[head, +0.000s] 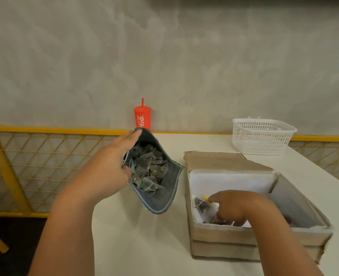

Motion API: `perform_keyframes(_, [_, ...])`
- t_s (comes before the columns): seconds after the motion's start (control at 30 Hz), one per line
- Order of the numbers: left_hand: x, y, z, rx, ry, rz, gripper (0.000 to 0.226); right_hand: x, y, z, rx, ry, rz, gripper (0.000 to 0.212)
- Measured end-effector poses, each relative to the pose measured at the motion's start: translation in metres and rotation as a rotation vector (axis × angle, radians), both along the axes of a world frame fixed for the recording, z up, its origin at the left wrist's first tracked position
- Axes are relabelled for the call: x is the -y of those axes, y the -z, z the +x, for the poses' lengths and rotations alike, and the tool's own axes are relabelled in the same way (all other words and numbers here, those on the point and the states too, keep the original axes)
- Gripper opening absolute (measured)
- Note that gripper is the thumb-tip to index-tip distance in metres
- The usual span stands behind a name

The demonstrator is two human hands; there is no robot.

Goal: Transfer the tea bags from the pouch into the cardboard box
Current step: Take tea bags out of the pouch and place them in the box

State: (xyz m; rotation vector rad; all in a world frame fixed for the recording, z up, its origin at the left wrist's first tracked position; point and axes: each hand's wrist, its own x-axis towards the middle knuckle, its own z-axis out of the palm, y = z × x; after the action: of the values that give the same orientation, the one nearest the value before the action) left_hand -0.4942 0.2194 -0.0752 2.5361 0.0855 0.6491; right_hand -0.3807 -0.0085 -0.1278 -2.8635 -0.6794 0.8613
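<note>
A red lidded cup (142,118) with a straw, lettered "Coca-Cola" in white, stands at 12 o'clock on the table (136,246). The left hand (107,168) grips the rim of the open pouch (156,176), tilted and full of tea bags (149,168). At 4 o'clock, the right hand (232,208) reaches into the cardboard box (234,238), fingers pinching one tea bag (203,206) low inside. A white basket (262,136) sits at 2 o'clock.
</note>
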Motion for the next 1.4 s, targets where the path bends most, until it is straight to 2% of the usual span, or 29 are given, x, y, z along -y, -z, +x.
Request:
perform_keyframes(0.1, [-0.002,0.001,0.001,0.003,0.007,0.0,0.082,-0.003,-0.003,-0.003,-0.031,-0.091,0.015,0.048])
perform_keyframes(0.23, [-0.004,0.001,0.001,0.002,0.01,0.012,0.082,-0.001,-0.012,-0.009,-0.087,-0.035,0.128,0.047])
perform_keyframes(0.3, [-0.004,0.001,0.0,-0.001,0.008,0.011,0.082,0.002,-0.023,-0.012,0.084,-0.056,0.191,0.046])
perform_keyframes(0.37, [-0.004,0.001,-0.001,-0.005,0.005,0.004,0.083,0.001,-0.037,-0.022,0.265,-0.07,0.394,0.039])
perform_keyframes(0.43, [-0.003,0.001,-0.001,-0.011,0.008,-0.011,0.084,-0.008,-0.053,-0.041,0.366,-0.114,0.624,0.031])
perform_keyframes(0.5, [-0.002,0.0,-0.001,-0.013,0.017,0.003,0.084,-0.028,-0.063,-0.06,0.422,-0.221,0.673,0.03])
perform_keyframes(0.63, [-0.001,0.0,-0.002,-0.032,0.018,0.018,0.086,-0.082,-0.056,-0.071,0.523,-0.429,0.502,0.028])
perform_keyframes(0.83, [-0.003,0.0,-0.003,-0.046,0.048,-0.01,0.086,-0.133,-0.03,-0.049,0.484,-0.377,0.053,0.038])
perform_keyframes(0.93, [-0.002,-0.001,-0.003,-0.052,0.057,-0.021,0.085,-0.14,-0.022,-0.04,0.46,-0.38,-0.06,0.035])
perform_keyframes(1.1, [-0.001,0.0,-0.003,-0.052,0.062,-0.01,0.085,-0.14,-0.019,-0.039,0.439,-0.315,0.0,0.031])
perform_keyframes(1.2, [-0.001,-0.002,-0.003,-0.049,0.062,-0.021,0.084,-0.14,-0.021,-0.04,0.501,-0.26,0.101,0.029])
perform_keyframes(1.4, [0.001,-0.002,-0.004,-0.053,0.059,-0.017,0.085,-0.144,-0.021,-0.037,0.632,-0.211,0.16,0.032])
